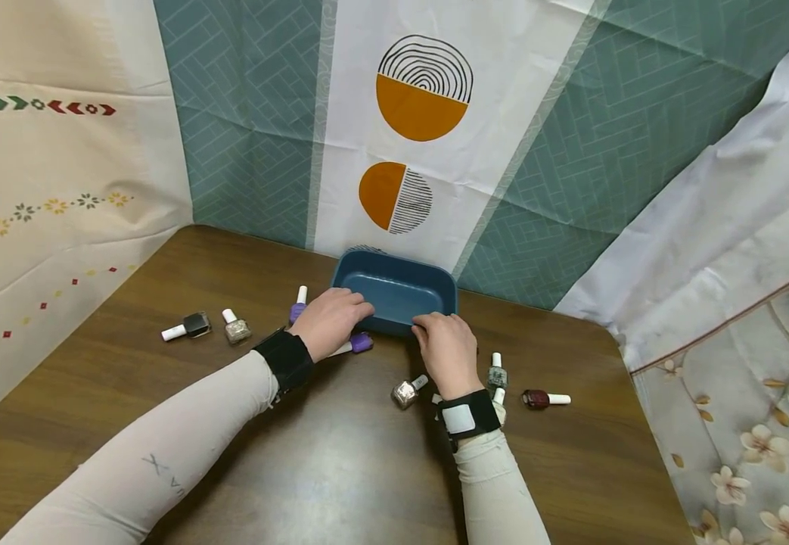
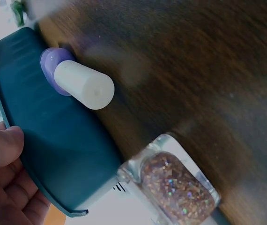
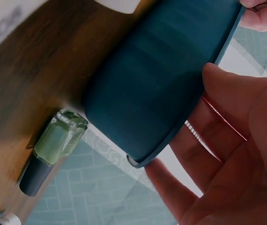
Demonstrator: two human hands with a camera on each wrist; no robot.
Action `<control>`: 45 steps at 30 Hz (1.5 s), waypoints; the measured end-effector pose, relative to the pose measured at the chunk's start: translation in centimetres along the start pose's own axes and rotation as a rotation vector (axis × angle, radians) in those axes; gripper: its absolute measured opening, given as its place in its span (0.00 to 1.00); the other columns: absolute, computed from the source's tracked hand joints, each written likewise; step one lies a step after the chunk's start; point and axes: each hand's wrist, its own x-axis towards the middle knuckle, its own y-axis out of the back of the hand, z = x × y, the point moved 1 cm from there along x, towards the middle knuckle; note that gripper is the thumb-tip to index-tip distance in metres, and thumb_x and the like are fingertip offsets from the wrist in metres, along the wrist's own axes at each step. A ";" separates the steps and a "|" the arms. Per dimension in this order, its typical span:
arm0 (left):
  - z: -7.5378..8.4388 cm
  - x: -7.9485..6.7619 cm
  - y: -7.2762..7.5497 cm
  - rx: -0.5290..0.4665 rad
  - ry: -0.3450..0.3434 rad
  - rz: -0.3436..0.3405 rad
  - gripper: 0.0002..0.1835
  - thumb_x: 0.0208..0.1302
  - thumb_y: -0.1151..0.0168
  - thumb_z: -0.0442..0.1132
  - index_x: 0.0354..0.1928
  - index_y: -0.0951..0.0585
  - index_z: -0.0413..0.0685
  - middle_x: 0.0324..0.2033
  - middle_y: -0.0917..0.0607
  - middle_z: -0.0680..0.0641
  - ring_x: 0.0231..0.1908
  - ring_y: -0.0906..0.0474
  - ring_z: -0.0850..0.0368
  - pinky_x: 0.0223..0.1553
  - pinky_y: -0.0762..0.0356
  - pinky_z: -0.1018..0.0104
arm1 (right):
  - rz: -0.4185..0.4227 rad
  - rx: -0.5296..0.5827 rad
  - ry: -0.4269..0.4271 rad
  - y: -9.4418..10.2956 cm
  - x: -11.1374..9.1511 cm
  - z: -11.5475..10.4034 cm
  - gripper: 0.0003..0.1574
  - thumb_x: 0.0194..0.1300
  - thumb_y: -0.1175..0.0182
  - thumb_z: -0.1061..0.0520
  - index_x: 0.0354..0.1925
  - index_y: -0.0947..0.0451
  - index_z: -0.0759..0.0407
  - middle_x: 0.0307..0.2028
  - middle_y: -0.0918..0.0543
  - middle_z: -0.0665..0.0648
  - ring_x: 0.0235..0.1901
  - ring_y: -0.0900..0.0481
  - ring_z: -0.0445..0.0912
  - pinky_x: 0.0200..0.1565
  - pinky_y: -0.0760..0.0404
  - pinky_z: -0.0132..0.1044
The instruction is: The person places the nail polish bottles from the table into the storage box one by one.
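Observation:
A dark blue rectangular plastic bin [image 1: 394, 294] stands against the back cloth. My left hand [image 1: 331, 319] pinches the left part of its near rim, thumb on the outer wall [image 2: 54, 131] and fingers over the inside. Toward the right end of the same rim, my right hand [image 1: 447, 350] grips in the same way, its thumb [image 3: 222, 84] against the outside. Two purple nail polish bottles lie by my left hand, one beyond the wrist [image 1: 297, 312] and one at the bin's front [image 1: 361, 343]. A glittery nail polish bottle [image 1: 405, 393] lies left of my right wrist.
At left on the wooden table [image 1: 326, 469] lie a black nail polish bottle [image 1: 197, 325] and a gold glitter one [image 1: 236, 330]. To the right are a speckled bottle [image 1: 497, 377], a dark red one [image 1: 537, 399] and a pale one partly hidden by my wrist. Patterned cloths hang around.

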 end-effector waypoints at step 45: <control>1.4 -5.7 2.7 0.108 0.127 0.175 0.12 0.63 0.42 0.49 0.38 0.25 0.48 0.34 0.25 0.49 0.38 0.28 0.50 0.47 0.29 0.55 | 0.022 0.088 0.022 -0.6 0.2 0.7 0.10 0.63 0.40 0.51 0.41 0.15 0.46 0.34 0.13 0.49 0.34 0.17 0.49 0.50 0.25 0.47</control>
